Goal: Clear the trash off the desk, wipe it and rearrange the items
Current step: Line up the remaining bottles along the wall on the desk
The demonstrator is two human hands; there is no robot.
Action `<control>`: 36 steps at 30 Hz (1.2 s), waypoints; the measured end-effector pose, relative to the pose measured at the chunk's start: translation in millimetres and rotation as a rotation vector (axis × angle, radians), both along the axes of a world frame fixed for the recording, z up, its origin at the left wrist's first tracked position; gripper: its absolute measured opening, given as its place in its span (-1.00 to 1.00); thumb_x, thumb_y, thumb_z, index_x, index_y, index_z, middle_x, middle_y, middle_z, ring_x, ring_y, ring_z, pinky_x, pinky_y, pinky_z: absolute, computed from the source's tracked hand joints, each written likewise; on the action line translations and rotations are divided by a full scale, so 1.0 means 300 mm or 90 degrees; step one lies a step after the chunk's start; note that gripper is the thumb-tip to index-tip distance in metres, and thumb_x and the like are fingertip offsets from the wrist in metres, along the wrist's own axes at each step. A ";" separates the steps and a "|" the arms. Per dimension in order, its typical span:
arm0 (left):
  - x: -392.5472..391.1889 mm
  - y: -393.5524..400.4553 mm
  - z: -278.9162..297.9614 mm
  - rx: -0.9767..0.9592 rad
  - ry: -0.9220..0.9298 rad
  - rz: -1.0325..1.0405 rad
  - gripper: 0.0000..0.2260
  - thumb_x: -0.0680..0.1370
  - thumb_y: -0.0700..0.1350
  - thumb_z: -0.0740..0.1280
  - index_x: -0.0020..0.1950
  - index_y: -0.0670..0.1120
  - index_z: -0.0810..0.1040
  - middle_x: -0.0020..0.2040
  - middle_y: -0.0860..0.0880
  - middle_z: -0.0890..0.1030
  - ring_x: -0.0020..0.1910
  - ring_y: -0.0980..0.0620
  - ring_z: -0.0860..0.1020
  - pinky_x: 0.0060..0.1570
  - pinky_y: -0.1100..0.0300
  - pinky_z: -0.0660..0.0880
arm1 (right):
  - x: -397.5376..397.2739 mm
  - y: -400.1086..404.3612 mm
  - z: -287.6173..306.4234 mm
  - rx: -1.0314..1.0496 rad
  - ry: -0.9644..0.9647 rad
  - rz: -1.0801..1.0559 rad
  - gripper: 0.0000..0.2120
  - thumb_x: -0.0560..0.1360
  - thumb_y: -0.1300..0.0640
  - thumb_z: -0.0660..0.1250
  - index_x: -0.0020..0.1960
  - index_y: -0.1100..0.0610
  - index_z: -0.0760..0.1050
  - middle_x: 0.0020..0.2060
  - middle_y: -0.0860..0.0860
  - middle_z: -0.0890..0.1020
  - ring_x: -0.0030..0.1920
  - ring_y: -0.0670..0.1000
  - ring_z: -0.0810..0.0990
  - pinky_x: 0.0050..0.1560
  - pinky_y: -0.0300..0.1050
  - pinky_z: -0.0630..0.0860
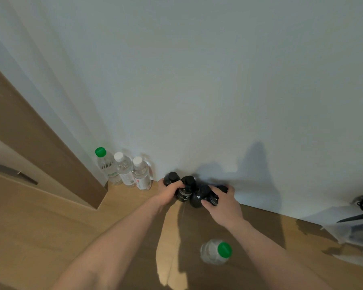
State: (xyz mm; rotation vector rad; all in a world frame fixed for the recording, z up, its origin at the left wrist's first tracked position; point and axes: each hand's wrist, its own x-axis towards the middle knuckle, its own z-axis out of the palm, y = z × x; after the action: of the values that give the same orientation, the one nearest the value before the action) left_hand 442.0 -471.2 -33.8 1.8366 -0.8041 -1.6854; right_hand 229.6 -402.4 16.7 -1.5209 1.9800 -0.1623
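Head view: a white wall [197, 80] meets the wooden floor [50, 227]. At its base, the left hand [168, 192] and right hand [222, 203] curl their fingers around a cluster of black bottles [194, 191]. Left along the wall stand three clear bottles [124, 170]. Nearer than the wall, a green-capped bottle [216, 251] stands alone.

It looked like a room in a home: a wood-look floor [50, 237] met a plain white wall [197, 80], a brown wooden door [40, 147] stood at the left, and drink bottles [124, 170] lined the wall's foot.
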 end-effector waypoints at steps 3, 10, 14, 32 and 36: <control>0.027 -0.011 -0.008 0.010 0.034 0.009 -0.29 0.39 0.08 0.54 0.43 -0.03 0.29 0.18 -0.07 0.57 0.09 -0.02 0.58 -0.14 0.10 0.45 | 0.017 -0.011 -0.008 -0.029 0.032 -0.017 -0.44 0.53 -0.40 0.30 0.49 -0.28 0.42 0.51 0.06 0.23 0.24 0.15 0.63 0.22 0.01 0.55; -0.021 -0.003 -0.024 -0.013 0.011 -0.021 -0.38 0.52 0.03 0.51 0.46 -0.10 0.32 0.12 -0.03 0.57 0.04 0.04 0.58 -0.07 0.16 0.51 | -0.002 -0.036 -0.007 -0.051 0.024 -0.099 -0.55 0.56 -0.39 0.26 0.39 -0.26 0.54 0.44 0.04 0.32 0.15 0.16 0.64 0.11 -0.01 0.57; -0.103 0.011 -0.036 -0.026 0.037 0.021 -0.42 0.48 0.00 0.55 0.38 -0.17 0.40 0.10 -0.10 0.62 -0.02 0.04 0.62 -0.24 0.28 0.51 | -0.063 -0.012 -0.015 -0.065 0.029 -0.119 -0.54 0.56 -0.40 0.25 0.37 -0.24 0.56 0.40 0.04 0.34 0.09 0.15 0.65 0.07 -0.01 0.55; -0.142 0.522 0.239 -0.499 -0.224 -0.528 -0.35 0.50 0.14 0.29 0.60 0.12 0.26 0.55 0.19 0.31 0.53 0.22 0.25 0.53 0.18 0.19 | -0.187 0.196 0.040 -0.118 -0.173 -0.162 -0.45 0.59 -0.06 0.42 0.54 -0.14 0.39 0.45 -0.05 0.34 -0.05 -0.25 0.64 0.17 -0.11 0.56; -0.178 0.577 0.220 -0.668 -0.330 -0.679 -0.53 0.59 0.00 0.35 0.51 0.12 0.36 0.41 0.12 0.52 0.35 0.09 0.45 0.40 0.11 0.42 | -0.196 0.272 0.032 -0.103 -0.189 -0.173 -0.45 0.61 -0.02 0.41 0.56 -0.13 0.36 0.48 -0.01 0.31 -0.02 -0.23 0.61 0.05 -0.19 0.53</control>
State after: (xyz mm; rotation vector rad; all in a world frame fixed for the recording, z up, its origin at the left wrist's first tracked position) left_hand 388.5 -298.1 32.3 1.0347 -2.5706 -0.7620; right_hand 170.8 -320.8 26.3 -1.2313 1.9568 -0.6374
